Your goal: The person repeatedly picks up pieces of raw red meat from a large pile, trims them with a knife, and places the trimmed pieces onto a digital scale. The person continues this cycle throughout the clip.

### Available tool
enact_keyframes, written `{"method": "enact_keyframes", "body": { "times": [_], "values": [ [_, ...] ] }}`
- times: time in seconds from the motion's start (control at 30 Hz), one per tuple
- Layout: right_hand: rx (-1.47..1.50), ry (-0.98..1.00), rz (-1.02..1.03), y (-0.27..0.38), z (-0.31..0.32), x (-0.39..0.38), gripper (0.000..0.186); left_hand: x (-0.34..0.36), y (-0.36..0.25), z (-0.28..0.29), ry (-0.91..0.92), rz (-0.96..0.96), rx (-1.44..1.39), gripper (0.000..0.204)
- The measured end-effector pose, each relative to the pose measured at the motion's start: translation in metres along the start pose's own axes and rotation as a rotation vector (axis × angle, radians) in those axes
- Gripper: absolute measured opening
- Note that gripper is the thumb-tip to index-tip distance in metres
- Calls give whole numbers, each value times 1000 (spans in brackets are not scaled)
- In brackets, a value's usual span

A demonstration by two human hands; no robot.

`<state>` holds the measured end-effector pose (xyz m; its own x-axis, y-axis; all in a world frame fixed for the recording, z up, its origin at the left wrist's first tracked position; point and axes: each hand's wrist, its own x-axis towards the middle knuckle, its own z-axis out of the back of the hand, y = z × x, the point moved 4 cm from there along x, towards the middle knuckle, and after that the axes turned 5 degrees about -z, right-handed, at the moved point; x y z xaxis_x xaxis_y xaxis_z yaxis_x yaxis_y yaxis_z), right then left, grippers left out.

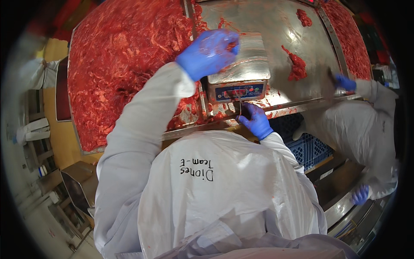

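Note:
My left hand [209, 54], in a blue glove, is over the left side of the steel scale [246, 64]. Its fingers curl inward, slightly blurred. Red shows at the fingertips, but whether that is a bit of meat or only a smear I cannot make out. Below the scale's display, at the table's near edge, my right hand [258, 122] is closed on a thin metal tool [240, 105] with a dark handle; its kind is unclear. A large heap of red meat trimmings [129, 56] lies left of the scale.
On the steel table [284, 36] to the right lie two meat scraps, one a long strip [296, 64]. More meat [347, 36] fills the far right. A co-worker's gloved hand [345, 82] holds a dark, blurred object there. Blue crates [308, 151] stand under the table.

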<state>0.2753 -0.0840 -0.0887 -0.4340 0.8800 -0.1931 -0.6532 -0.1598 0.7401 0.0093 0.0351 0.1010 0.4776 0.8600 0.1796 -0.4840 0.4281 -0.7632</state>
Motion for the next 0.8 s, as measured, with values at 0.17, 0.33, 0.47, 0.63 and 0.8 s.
{"method": "enact_keyframes", "body": {
  "times": [0.17, 0.33, 0.47, 0.63, 0.8],
  "values": [
    [353, 14, -97, 5, 9, -2, 46, 35, 16, -43, 45, -41, 62, 33],
    [888, 237, -200, 68, 29, 36, 33, -18, 78, 4, -209, 90, 328, 42],
    [886, 323, -267, 64, 21, 88, 29, -63, 95, -53, -261, 178, 241, 30],
    [939, 247, -312, 53, 54, 70, 30, -72, 88, -64, -223, 225, 224, 17],
    [1006, 563, -276, 42, 21, 51, 50, -67, 75, -65, -125, 263, 96, 15]
  ]
}}
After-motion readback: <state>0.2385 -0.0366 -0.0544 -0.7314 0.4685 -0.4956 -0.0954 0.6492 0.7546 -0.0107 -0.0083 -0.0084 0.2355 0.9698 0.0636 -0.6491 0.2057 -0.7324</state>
